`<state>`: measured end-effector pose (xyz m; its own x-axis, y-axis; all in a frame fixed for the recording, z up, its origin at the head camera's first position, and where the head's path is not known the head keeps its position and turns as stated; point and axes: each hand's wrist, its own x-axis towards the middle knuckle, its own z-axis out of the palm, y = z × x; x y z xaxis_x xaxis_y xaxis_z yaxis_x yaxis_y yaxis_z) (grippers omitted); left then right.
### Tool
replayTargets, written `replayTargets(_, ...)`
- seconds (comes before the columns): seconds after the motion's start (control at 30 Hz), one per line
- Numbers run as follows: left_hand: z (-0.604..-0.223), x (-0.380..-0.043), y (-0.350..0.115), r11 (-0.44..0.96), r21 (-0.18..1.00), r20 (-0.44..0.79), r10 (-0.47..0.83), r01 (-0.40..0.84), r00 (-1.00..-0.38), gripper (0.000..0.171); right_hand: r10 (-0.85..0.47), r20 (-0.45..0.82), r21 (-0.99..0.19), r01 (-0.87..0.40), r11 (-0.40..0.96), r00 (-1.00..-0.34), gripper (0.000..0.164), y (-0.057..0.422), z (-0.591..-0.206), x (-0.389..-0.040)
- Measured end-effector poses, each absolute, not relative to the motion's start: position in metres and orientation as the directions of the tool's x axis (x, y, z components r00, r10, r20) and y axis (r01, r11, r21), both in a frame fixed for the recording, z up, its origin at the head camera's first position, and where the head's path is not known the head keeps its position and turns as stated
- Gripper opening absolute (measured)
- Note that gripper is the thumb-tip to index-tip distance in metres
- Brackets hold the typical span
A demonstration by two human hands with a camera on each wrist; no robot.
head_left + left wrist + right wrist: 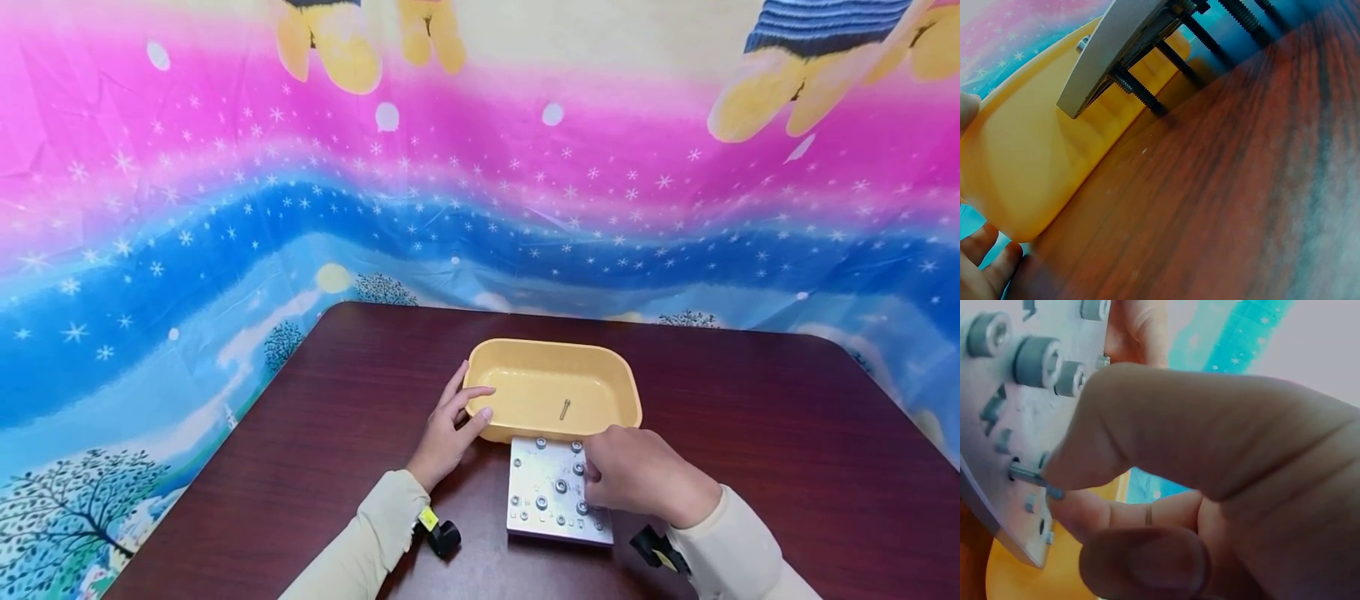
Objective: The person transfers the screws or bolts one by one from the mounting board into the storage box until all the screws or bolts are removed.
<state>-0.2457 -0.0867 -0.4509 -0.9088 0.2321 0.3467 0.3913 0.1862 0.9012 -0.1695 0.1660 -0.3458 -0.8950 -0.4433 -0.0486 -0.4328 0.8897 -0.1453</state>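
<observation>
A square metal plate (527, 479) with several socket-head screws set in its top lies in front of a yellow plastic bin (551, 348). My right hand (648, 473) is over the plate's right side. In the right wrist view, thumb and finger pinch a thin screw (1027, 475) whose other end is at a hole in the plate; its held end is partly hidden. My left hand (442, 437) rests at the bin's left end with spread fingers touching the rim. One loose screw (566, 409) lies inside the bin.
Threaded shanks (1137, 89) stick out under the plate and hold it above the dark wooden table (375, 375). A patterned cloth (450, 183) hangs behind the table. A black wrist camera (446, 539) sits on the left sleeve.
</observation>
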Motion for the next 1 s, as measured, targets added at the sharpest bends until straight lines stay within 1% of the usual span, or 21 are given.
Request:
replayTargets(0.13, -0.432, -0.235, -0.086, 0.179, 0.903, 0.343, 0.245, 0.390, -0.907, 0.034, -0.415, -0.034, -0.165, -0.405, 0.900, -0.909, 0.021, 0.169, -0.339, -0.171)
replayTargets(0.2, -0.424, -0.230, -0.085, 0.172, 0.904, 0.344, 0.251, 0.391, -0.905, 0.033, -0.409, -0.013, -0.181, -0.400, 0.899, -0.913, 0.019, 0.171, -0.335, -0.172)
replayTargets(0.47, -0.451, -0.246, -0.086, 0.188, 0.894, 0.361, 0.232, 0.406, -0.903, 0.034, -0.385, 0.106, -0.251, -0.399, 0.882, -0.917, 0.015, 0.180, -0.325, -0.177)
replayTargets(0.57, -0.454, -0.248, -0.087, 0.191, 0.892, 0.365, 0.231, 0.409, -0.902, 0.035, -0.398, 0.157, -0.295, -0.428, 0.855, -0.904, 0.016, 0.182, -0.326, -0.180)
replayTargets(0.73, -0.455, -0.249, -0.087, 0.191, 0.895, 0.358, 0.230, 0.403, -0.905, 0.036, -0.403, 0.224, -0.362, -0.460, 0.811, -0.887, 0.015, 0.185, -0.329, -0.186)
replayTargets(0.9, -0.452, -0.247, -0.087, 0.200, 0.895, 0.353, 0.226, 0.398, -0.908, 0.035, -0.389, 0.281, -0.380, -0.474, 0.794, -0.877, 0.012, 0.187, -0.334, -0.192)
replayTargets(1.0, -0.444, -0.242, -0.086, 0.185, 0.902, 0.347, 0.230, 0.391, -0.909, 0.034, -0.374, 0.316, -0.391, -0.479, 0.786, -0.872, 0.010, 0.188, -0.337, -0.196)
